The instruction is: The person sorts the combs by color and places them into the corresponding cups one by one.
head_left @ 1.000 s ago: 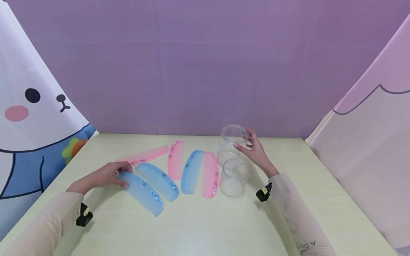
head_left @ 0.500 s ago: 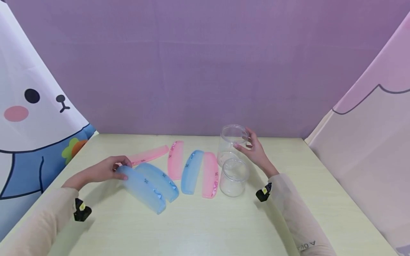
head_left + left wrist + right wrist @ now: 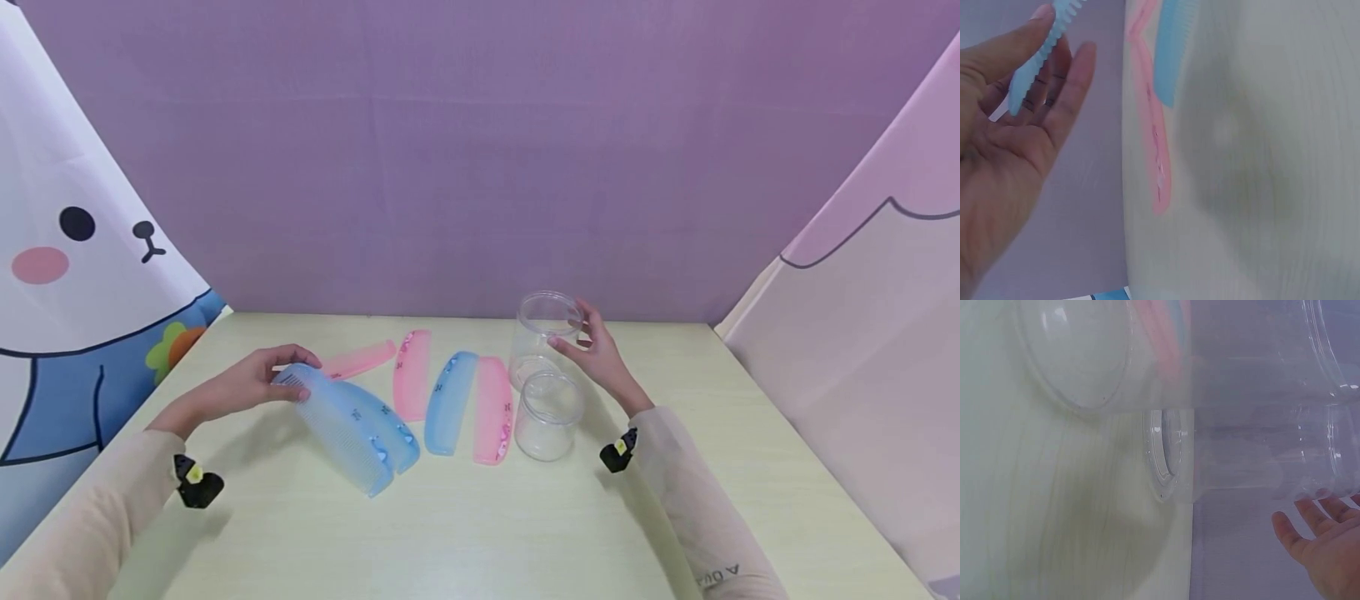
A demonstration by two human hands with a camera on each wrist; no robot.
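My left hand (image 3: 243,387) pinches a translucent blue comb (image 3: 341,429) by its far left end, thumb on one face and fingers on the other. That end is raised and the comb tilts, teeth toward me, overlapping a second blue comb (image 3: 403,442). In the left wrist view the held comb (image 3: 1038,69) shows its toothed edge between thumb and fingers. At the right, my right hand (image 3: 603,358) holds the taller clear plastic jar (image 3: 525,342) from its right side, thumb in front. The right wrist view shows fingertips (image 3: 1282,522) at this jar's wall (image 3: 1241,456).
A shorter clear jar (image 3: 547,429) stands in front of the taller one. Between hands and jars lie pink combs (image 3: 363,360), one upright-lying pink comb (image 3: 411,379), a blue comb (image 3: 450,404) and another pink comb (image 3: 492,412). A purple cloth (image 3: 450,167) hangs behind the table (image 3: 480,533).
My left hand has risen and moved slightly away from me, lifting the blue comb's end and tilting it so its teeth show. My right hand and the jars have not moved.
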